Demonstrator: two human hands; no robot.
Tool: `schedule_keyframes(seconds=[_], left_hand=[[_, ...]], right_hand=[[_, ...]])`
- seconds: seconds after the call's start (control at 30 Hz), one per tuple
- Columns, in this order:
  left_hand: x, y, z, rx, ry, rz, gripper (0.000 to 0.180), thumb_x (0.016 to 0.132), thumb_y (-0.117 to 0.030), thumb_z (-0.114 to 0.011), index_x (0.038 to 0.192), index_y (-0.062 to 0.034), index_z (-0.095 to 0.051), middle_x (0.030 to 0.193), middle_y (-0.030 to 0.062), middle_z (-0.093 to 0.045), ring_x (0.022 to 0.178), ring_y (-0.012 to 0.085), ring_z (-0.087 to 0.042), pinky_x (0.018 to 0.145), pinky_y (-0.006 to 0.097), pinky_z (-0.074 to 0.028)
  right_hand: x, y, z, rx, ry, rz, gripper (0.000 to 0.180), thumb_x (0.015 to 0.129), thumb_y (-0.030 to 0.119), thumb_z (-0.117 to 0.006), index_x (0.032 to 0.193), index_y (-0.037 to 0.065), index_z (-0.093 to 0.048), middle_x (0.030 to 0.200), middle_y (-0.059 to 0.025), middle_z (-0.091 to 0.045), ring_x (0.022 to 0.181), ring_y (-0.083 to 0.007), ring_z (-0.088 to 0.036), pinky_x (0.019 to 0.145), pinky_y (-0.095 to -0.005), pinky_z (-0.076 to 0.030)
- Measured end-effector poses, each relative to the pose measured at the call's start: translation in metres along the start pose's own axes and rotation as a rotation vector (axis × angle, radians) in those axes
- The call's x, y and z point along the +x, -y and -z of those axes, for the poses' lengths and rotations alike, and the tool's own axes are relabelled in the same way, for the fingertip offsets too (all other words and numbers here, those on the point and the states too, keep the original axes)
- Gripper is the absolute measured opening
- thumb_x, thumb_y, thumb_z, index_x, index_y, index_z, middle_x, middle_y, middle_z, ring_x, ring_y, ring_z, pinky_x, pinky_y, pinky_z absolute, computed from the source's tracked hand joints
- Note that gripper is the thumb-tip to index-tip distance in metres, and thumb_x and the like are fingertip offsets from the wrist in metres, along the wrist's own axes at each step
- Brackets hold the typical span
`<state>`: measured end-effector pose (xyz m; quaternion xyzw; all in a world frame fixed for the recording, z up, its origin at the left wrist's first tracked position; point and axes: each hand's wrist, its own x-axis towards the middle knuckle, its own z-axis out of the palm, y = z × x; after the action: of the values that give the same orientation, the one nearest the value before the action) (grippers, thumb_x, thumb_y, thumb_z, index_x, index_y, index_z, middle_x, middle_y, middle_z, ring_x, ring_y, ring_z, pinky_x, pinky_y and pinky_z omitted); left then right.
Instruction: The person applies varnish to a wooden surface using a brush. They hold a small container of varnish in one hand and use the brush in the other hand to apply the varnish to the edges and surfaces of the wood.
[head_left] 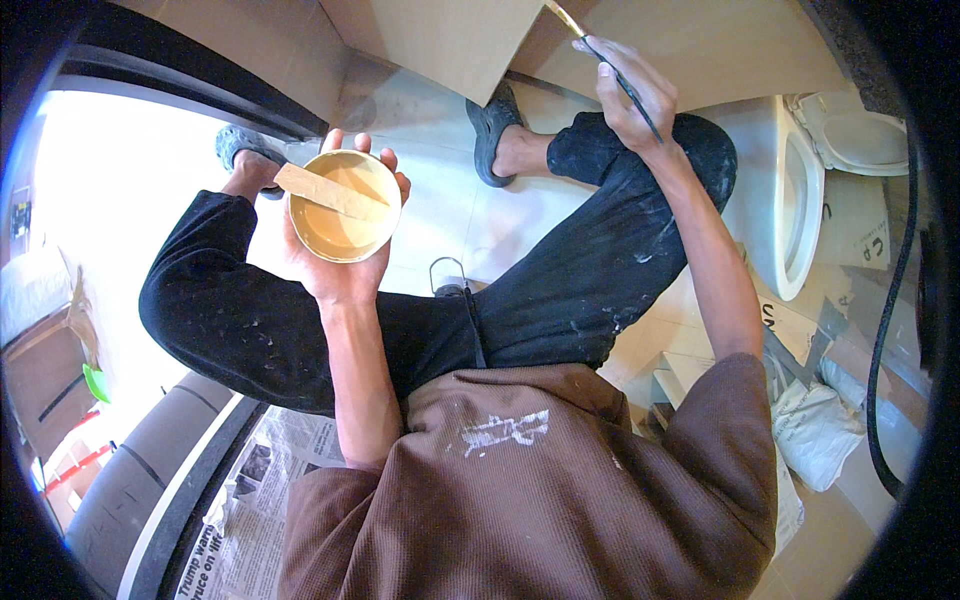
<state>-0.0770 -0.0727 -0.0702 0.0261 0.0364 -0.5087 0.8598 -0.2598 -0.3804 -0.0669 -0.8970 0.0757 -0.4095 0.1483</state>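
Note:
My left hand (348, 285) cups a small round tub of tan paint (335, 238) from below, its fingertips showing past the far rim. Across the tub lies a flat wooden stick (318, 188), one end in the paint and the other jutting over the left rim. My right hand (640, 95), raised near my right knee, is closed around a thin paintbrush (622, 82) with a dark handle. The brush points up and left, its tip at the upper picture edge in front of a light wood panel (690, 45). Whether the bristles touch the panel cannot be made out.
White toilet-like fixtures (800, 215) stand at the right, beside pieces of cardboard (855, 225) and a white plastic bag (815, 425). A black cable (885, 350) hangs along the right edge. Newspaper (270, 480) lies at lower left. Another wood panel (430, 35) angles in above my feet.

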Motion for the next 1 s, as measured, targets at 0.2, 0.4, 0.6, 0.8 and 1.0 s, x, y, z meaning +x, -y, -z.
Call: schedule_keyframes(seconds=[0.2, 0.4, 0.6, 0.8, 1.0], left_hand=[[0.000, 0.000, -0.001, -0.004, -0.006, -0.004, 0.069, 0.092, -0.048, -0.049, 0.145, -0.0050, -0.036, 0.136, 0.0206, -0.046, 0.125, 0.0391, -0.045, 0.108, 0.051, -0.037], [0.000, 0.001, 0.000, -0.014, 0.013, -0.004, 0.069, 0.093, -0.049, -0.047, 0.145, -0.0047, -0.036, 0.136, 0.0208, -0.046, 0.124, 0.0391, -0.045, 0.108, 0.052, -0.038], [0.000, 0.000, 0.001, -0.003, -0.005, -0.008, 0.068, 0.094, -0.048, -0.047, 0.145, -0.0044, -0.036, 0.137, 0.0209, -0.046, 0.124, 0.0392, -0.045, 0.108, 0.052, -0.037], [0.001, 0.002, -0.001, -0.002, -0.023, -0.004, 0.068, 0.094, -0.047, -0.048, 0.145, -0.0043, -0.036, 0.136, 0.0210, -0.046, 0.124, 0.0394, -0.045, 0.107, 0.052, -0.038], [0.001, 0.001, -0.002, 0.020, -0.027, -0.008, 0.069, 0.092, -0.048, -0.049, 0.145, -0.0047, -0.037, 0.136, 0.0205, -0.046, 0.124, 0.0387, -0.046, 0.107, 0.051, -0.038]], right_hand=[[0.006, 0.009, 0.002, 0.030, -0.002, -0.022, 0.025, 0.092, -0.002, -0.055, 0.114, -0.007, -0.065, 0.106, -0.0172, -0.072, 0.101, -0.0239, -0.068, 0.091, -0.0343, -0.052], [0.007, 0.009, 0.004, 0.036, -0.019, -0.004, 0.025, 0.093, -0.001, -0.054, 0.114, -0.008, -0.065, 0.106, -0.0177, -0.072, 0.101, -0.0241, -0.068, 0.093, -0.0351, -0.051], [0.007, 0.009, 0.004, 0.073, -0.061, 0.020, 0.025, 0.093, -0.001, -0.054, 0.114, -0.008, -0.065, 0.106, -0.0184, -0.072, 0.101, -0.0251, -0.068, 0.092, -0.0356, -0.051], [0.004, 0.006, 0.001, 0.032, -0.018, -0.002, 0.024, 0.093, 0.001, -0.056, 0.113, -0.006, -0.066, 0.105, -0.0162, -0.072, 0.100, -0.0248, -0.069, 0.091, -0.0347, -0.052], [-0.001, 0.007, -0.002, 0.070, -0.033, -0.043, 0.024, 0.091, 0.004, -0.059, 0.112, -0.001, -0.069, 0.103, -0.0135, -0.073, 0.098, -0.0259, -0.070, 0.088, -0.0350, -0.054]])
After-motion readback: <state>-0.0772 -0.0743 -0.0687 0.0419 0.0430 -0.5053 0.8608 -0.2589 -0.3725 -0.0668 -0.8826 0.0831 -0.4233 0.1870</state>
